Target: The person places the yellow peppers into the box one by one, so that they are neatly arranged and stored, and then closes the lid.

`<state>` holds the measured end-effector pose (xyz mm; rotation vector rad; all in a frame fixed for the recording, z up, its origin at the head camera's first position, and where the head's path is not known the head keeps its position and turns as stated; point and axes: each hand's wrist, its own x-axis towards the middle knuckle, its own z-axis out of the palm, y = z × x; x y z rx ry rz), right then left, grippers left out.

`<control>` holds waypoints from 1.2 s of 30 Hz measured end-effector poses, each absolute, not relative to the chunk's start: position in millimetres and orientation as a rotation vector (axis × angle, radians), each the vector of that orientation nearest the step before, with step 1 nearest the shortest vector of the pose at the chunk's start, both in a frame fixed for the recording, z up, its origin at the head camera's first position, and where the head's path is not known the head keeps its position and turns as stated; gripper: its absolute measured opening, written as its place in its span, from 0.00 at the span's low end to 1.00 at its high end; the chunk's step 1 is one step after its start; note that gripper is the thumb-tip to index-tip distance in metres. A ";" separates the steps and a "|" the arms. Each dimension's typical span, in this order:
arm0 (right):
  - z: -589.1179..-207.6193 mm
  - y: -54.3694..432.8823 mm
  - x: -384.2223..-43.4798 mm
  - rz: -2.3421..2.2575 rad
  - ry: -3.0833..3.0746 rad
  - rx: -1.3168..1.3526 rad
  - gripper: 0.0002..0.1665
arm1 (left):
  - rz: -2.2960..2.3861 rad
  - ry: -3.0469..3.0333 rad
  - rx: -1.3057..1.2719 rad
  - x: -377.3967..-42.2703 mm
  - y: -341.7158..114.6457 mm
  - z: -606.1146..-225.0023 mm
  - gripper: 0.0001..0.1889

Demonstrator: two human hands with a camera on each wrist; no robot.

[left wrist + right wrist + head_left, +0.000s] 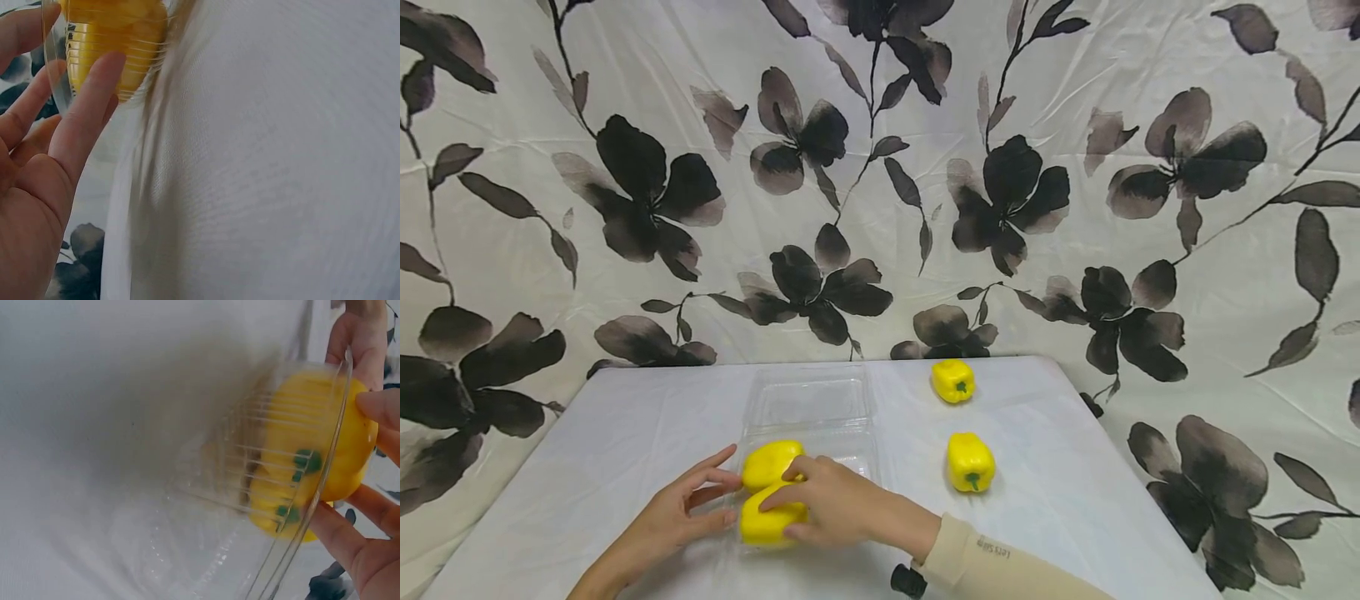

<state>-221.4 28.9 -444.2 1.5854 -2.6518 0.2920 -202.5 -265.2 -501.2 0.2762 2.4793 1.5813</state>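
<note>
A clear plastic clamshell container [859, 454] lies unfolded on the table, its lid [808, 402] laid back toward the wall. Two yellow bell peppers sit in its left side, a far pepper [767, 463] and a near pepper [754, 525]. My right hand [846, 504] grips the near pepper from above, thumb and fingers spread over it; in the right wrist view, green stems [307, 461] show through the ribbed wall. My left hand [679, 515] steadies the container's left side with extended fingers. One finger lies against its ribbed wall [140, 62] in the left wrist view.
To the right of the container, two more yellow bell peppers stand on the white-covered table [1060, 517]: one pepper [971, 462] midway and another pepper [952, 382] at the back edge. A floral cloth [880, 208] hangs behind the table.
</note>
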 end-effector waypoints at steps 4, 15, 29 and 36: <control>-445.2 29.7 -224.0 0.364 -2.659 1.612 0.24 | 1.583 2.474 0.266 -202.0 -264.8 -501.4 0.24; -448.0 31.8 -227.2 0.360 -2.654 1.674 0.25 | 1.560 2.465 0.239 -203.6 -262.8 -499.8 0.25; -446.8 21.7 -225.5 0.349 -2.684 1.653 0.25 | 1.584 2.416 0.276 -200.6 -263.1 -499.7 0.24; -445.4 15.3 -223.8 0.290 -2.688 1.626 0.25 | 1.583 2.419 0.291 -201.5 -263.3 -499.1 0.25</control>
